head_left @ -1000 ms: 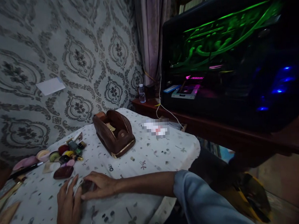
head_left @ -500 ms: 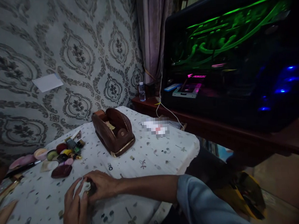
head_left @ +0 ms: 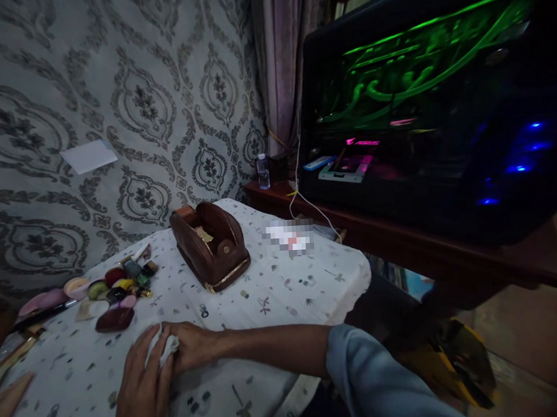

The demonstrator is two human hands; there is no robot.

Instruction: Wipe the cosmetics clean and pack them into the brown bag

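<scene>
The left hand (head_left: 145,378) curls around a white wad (head_left: 172,345) at the bag's (head_left: 212,252) seven o'clock; the right hand (head_left: 193,345) meets it, fingertips hidden, its grip impossible to tell. A case (head_left: 115,319) lies at the wad's ten o'clock.

Patterned cloth (head_left: 287,298) is leaving passage between the brown bag (head_left: 228,261) and the right forearm (head_left: 271,346). The bag is blocking the middle toward the wall (head_left: 95,87); piled cosmetics (head_left: 124,284) are crowding the left, apparently leaving only a narrow gap before the left hand (head_left: 142,380).
</scene>
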